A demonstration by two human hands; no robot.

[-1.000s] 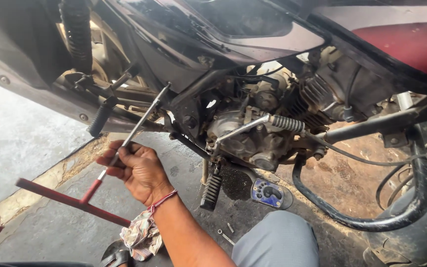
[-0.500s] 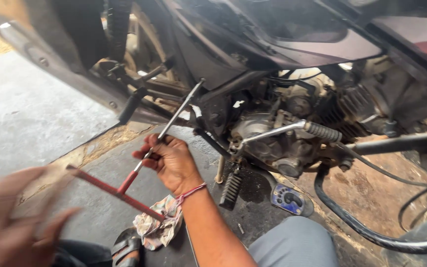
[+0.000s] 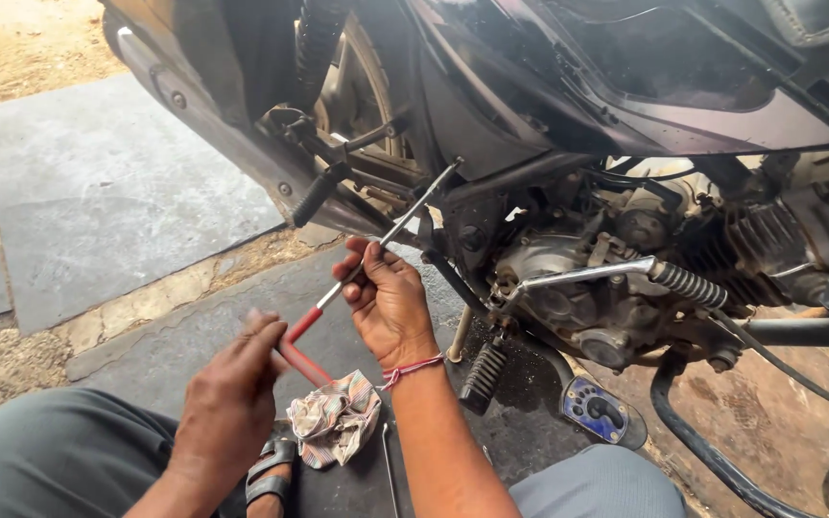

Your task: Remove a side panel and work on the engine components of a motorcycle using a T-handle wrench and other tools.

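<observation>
1. My right hand (image 3: 388, 299) is curled around the steel shaft of the long wrench (image 3: 376, 246), whose tip reaches up past my fingers into the motorcycle (image 3: 568, 105) frame.
2. My left hand (image 3: 232, 403) closes over its red handle end, lower and nearer me.
3. A crumpled rag (image 3: 336, 418) lies on the ground just below both hands.

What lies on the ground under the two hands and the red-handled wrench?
A crumpled patterned rag lies on the dark floor slab, below the right hand and beside the left hand. A thin metal rod lies alongside. Anything beneath the rag is covered.
</observation>
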